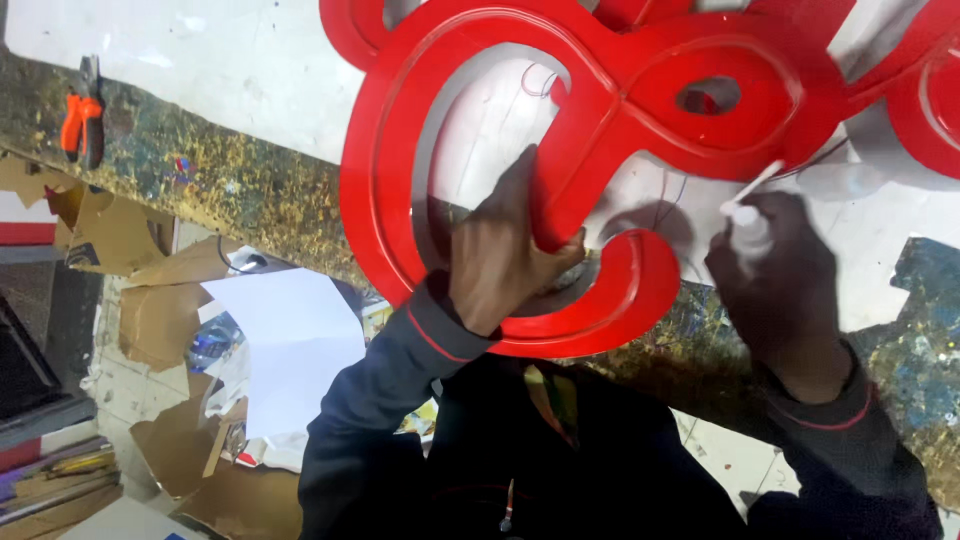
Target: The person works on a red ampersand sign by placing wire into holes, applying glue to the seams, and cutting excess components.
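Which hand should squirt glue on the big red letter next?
Probably the right hand: it grips the small white nozzle bottle, tip beside the big red curved sign letter. The left hand is busy pressing that letter down.

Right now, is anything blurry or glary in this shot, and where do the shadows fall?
In the head view, the right hand and the small white bottle it holds are smeared by motion blur; the left hand on the red sign letter is sharper. Soft glare streaks run along the letter's glossy rim. The person's dark torso and the floor clutter at lower left sit in shadow.
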